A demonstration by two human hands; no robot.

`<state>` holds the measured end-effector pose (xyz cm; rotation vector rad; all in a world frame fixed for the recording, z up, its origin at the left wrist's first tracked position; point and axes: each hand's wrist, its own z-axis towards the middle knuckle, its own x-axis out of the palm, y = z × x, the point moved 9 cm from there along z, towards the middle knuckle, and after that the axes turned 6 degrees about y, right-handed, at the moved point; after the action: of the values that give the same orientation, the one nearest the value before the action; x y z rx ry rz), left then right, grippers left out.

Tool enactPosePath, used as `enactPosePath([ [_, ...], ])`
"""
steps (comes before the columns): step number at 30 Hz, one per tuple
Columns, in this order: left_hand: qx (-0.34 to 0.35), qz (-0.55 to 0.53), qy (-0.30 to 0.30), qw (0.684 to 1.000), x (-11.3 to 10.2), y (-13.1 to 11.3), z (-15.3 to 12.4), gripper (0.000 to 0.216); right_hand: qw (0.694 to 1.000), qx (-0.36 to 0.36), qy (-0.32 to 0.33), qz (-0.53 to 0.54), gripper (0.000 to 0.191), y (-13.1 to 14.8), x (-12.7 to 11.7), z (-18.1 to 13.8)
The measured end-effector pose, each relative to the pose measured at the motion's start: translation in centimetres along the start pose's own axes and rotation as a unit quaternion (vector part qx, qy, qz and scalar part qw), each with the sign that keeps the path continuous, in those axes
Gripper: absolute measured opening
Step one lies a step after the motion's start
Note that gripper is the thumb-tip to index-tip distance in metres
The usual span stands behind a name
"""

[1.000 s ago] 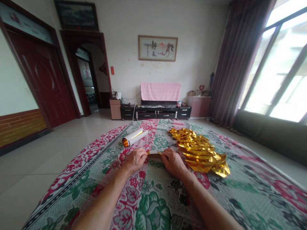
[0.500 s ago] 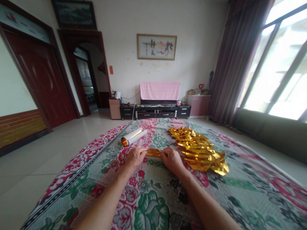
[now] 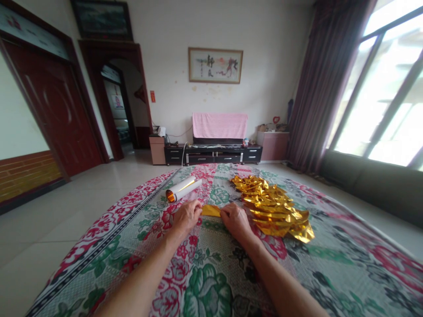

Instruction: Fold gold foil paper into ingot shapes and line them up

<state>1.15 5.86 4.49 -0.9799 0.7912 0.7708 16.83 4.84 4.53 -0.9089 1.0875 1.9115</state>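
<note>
A narrow folded strip of gold foil paper (image 3: 211,211) stretches between my two hands, just above or on the flowered tablecloth (image 3: 208,251). My left hand (image 3: 187,215) pinches its left end, and my right hand (image 3: 235,219) pinches the right end; the fingertips partly hide both ends. To the right of my right hand lies a long overlapping pile of folded gold foil pieces (image 3: 274,207). Beyond my left hand rests a loose roll of foil paper sheets (image 3: 183,189), white outside and gold inside.
The cloth covers a round-edged table. Past its far edge stands a low black TV cabinet (image 3: 214,155), with a pink cloth (image 3: 220,125) draped over the screen. A curtain (image 3: 313,88) and window are at the right, a dark red door (image 3: 53,101) at the left.
The foil strip has tilted between my fingers, so its face now looks brighter and plainer yellow. Both hands keep their pinch in nearly the same place.
</note>
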Motion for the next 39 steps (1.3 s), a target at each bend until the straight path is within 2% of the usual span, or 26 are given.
enactPosePath([
  [12, -0.018, 0.052, 0.001, 0.998, 0.6, 0.6, 0.1, 0.014, 0.999, 0.046, -0.005, 0.028, 0.016, -0.8, 0.3, -0.1],
  [21, 0.042, -0.004, 0.014, 0.999, 0.8, 1.0, 0.4, 0.02, 0.999, -0.002, 0.009, 0.05, 0.021, -0.3, 0.7, 0.0],
  [31, 0.046, -0.02, 0.013, 0.999, 0.9, 1.5, 0.4, 0.022, 0.999, 0.009, -0.006, 0.043, 0.022, -0.2, 0.5, -0.2],
  [39, 0.106, 0.024, 0.032, 0.994, 0.6, -0.1, -0.2, 0.019, 1.0, -0.016, -0.021, 0.005, 0.013, 0.6, 0.3, -0.6],
])
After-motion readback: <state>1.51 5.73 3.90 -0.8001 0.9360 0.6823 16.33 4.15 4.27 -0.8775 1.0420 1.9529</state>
